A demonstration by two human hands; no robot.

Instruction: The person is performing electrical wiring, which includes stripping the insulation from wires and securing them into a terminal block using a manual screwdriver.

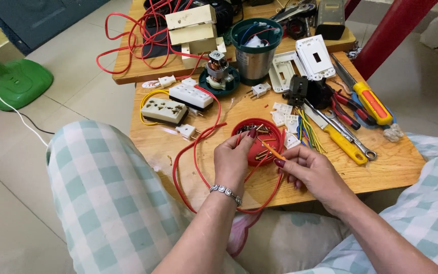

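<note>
A looping red insulated wire (194,152) lies on the near left of the wooden table (396,162). The left hand (234,160) pinches it above a round red plastic dish (258,142). Right of that, the right hand (310,170) grips a thin orange wire end (272,150).

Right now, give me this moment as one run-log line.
left hand: pinching red wire | right hand: holding orange wire end | below: red dish of screws | surface: wooden table
</note>
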